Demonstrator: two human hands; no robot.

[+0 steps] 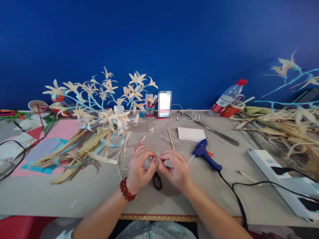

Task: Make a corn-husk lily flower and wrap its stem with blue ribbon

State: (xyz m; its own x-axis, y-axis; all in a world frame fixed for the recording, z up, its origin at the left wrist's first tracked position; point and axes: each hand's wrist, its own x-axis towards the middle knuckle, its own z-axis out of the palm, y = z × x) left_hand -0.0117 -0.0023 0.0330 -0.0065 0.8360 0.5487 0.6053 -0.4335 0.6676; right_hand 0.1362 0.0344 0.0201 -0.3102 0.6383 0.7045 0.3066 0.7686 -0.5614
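My left hand (142, 163), with a red bead bracelet (127, 190) at the wrist, is closed in a pinch above the middle of the table. Close beside it, my right hand (174, 166) pinches too, and the fingertips of both almost meet. Something small and thin sits between them, too small to name. Under the hands lie scissors; one black handle loop (157, 181) shows and the rest is hidden. Right of my right hand rests a blue glue gun (205, 154), its nozzle pointing away from me.
Cream husk flowers on blue stems (109, 113) stand at the back left, dried husks (84, 152) before them. A white box (190, 133), thin wires (219, 133), a tilted bottle (228, 98) and a phone (164, 104) lie beyond. A power strip (269, 172) and cords are right.
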